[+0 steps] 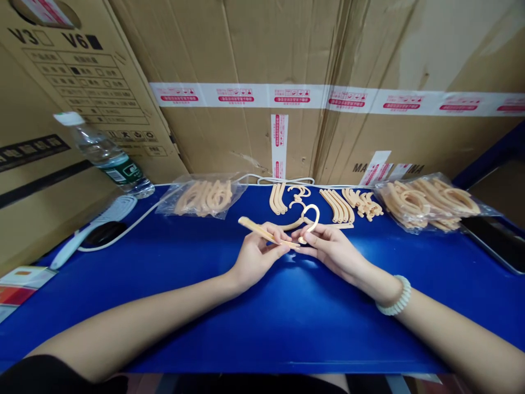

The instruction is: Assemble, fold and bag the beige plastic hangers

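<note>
My left hand (262,253) pinches a beige hanger arm (256,226), a flat curved bar that points up to the left. Between the fingers of my right hand (334,249) is a beige hanger hook (314,213), its curl upward. The inner end of the bar meets or nearly meets the base of the hook; whether they are joined I cannot tell. Just behind my hands lies a hanger (291,224) on the table, partly hidden by them. Farther back are loose curved arms (279,198), more arms (337,206), hooks (301,191) and a pile of small pieces (365,202).
Bagged hanger parts (205,197) lie at left, more bags (430,200) at right beside a dark phone-like device (494,241). A water bottle (109,156), a hairbrush (96,224) and a white cable (143,221) occupy the left. Cardboard boxes (246,137) wall off the blue table's (262,328) back.
</note>
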Tool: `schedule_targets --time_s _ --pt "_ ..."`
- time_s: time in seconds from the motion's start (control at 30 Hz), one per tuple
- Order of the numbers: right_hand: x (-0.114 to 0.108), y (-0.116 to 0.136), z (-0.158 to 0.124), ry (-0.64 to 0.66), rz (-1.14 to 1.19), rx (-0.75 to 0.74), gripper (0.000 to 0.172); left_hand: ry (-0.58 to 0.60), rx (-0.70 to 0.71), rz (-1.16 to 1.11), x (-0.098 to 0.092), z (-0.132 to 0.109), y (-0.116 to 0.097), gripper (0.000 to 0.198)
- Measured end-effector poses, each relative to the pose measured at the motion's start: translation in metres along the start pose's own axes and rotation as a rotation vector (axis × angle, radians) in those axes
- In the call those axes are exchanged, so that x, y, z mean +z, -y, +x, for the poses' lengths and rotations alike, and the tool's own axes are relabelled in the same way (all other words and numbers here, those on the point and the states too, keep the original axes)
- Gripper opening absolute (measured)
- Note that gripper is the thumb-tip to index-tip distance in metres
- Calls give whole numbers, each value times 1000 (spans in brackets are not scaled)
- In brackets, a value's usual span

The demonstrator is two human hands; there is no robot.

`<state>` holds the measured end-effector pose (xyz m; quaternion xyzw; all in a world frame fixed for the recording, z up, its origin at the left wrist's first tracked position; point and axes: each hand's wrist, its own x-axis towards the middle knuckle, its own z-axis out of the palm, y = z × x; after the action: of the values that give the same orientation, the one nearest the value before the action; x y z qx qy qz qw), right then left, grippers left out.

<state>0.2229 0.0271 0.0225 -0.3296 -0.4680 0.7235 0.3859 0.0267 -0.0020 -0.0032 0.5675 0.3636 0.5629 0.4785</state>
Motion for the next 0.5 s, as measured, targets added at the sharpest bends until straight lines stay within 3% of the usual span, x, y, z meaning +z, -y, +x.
schedule_targets --time_s 0.17,0.5 --pt "-4 3 0 60 -47 71 26 -4 35 31 1 0 -1 28" --pt "-6 -1 -1 25 -19 74 33 23 97 110 2 -1 -3 30"
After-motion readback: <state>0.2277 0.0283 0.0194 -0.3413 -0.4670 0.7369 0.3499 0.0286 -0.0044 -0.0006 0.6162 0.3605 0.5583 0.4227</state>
